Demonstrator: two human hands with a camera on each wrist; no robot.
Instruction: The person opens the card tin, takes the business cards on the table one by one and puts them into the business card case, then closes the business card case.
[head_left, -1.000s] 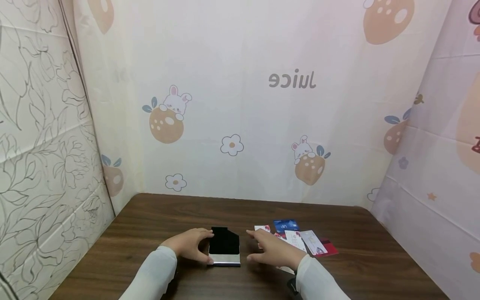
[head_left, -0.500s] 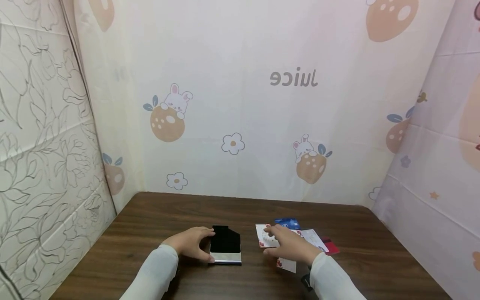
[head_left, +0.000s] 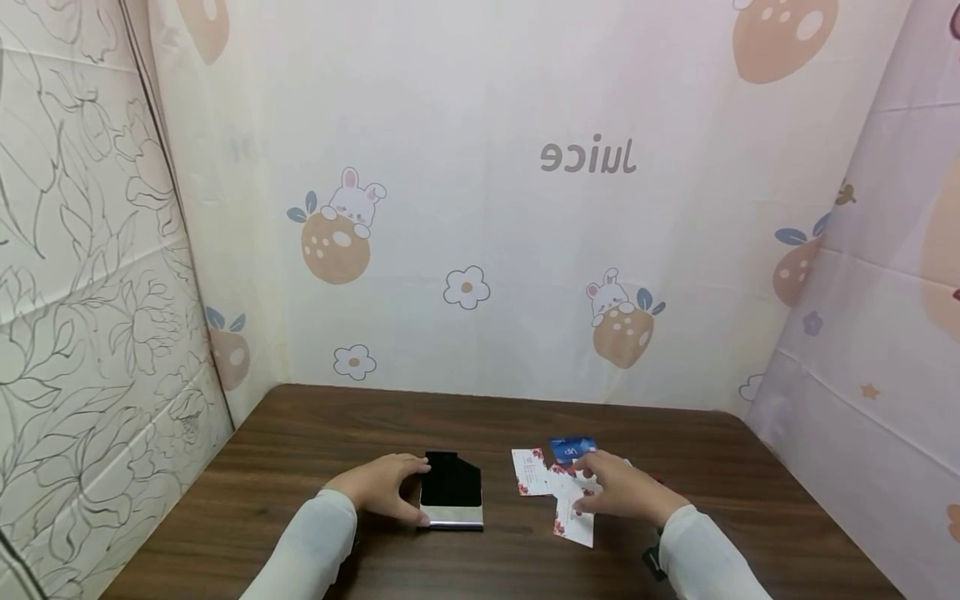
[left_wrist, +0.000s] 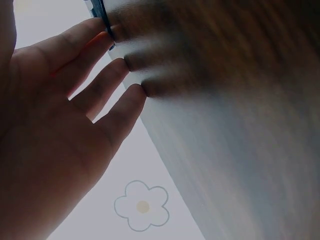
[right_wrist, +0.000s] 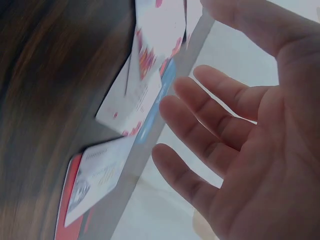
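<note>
The fingers [left_wrist: 127, 105] of the left hand [head_left: 378, 489] lay spread, nearly straight, against the left edge of a case [head_left: 452, 490], a black slant-cornered panel above a shiny silver strip, flat on the wood-grained tabletop [head_left: 300, 450]. The right hand [head_left: 630, 487], loosely curved and apparently empty, hung over thin white cards [head_left: 573, 523] with red prints, near a blue card [head_left: 570, 448]. Choosing a card seemed underway; lifting one called for a fine edge pinch.
</note>
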